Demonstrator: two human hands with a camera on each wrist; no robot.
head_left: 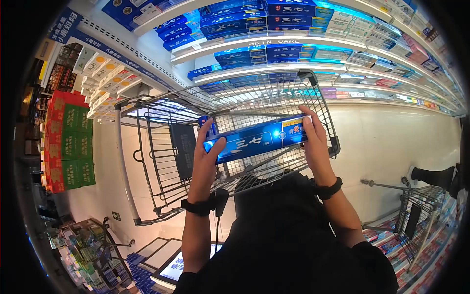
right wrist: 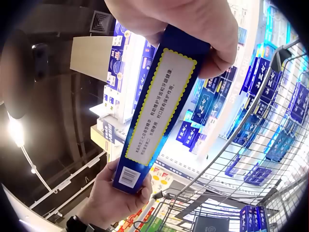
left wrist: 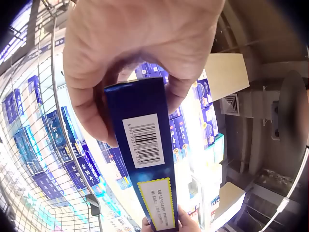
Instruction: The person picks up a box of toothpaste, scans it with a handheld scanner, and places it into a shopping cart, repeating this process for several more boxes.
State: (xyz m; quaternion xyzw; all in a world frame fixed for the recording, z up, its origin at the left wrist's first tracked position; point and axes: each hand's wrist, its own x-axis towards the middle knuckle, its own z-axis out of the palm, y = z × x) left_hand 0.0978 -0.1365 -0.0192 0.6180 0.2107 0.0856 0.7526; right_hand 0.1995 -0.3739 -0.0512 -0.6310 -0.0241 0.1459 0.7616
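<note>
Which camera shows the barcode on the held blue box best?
The left wrist view: the barcode looks largest and uncovered. The right wrist view shows it smaller, farther off; the head view shows the held blue box but not its barcode.

Bright shelves (head_left: 274, 42) ahead — red-and-green cartons (head_left: 78, 142) — another cart (head_left: 413, 219) (far right).
</note>
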